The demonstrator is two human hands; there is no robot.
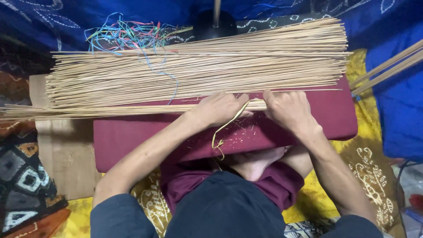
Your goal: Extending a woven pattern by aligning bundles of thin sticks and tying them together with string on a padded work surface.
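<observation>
1 head-worn view, steeply downward, close over the lap, seemingly.

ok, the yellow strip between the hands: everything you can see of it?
The yellow strip is a thin, flat, pale yellow-green band, plastic or split cane by its look. Its upper end runs up to the small bundle of sticks that both hands pinch, between the left hand and the right hand. From there it curves down-left over the maroon cushion and ends in a loose curl at the cushion's near edge. It lies slack. Whether it wraps the bundle is hidden by the fingers.
</observation>
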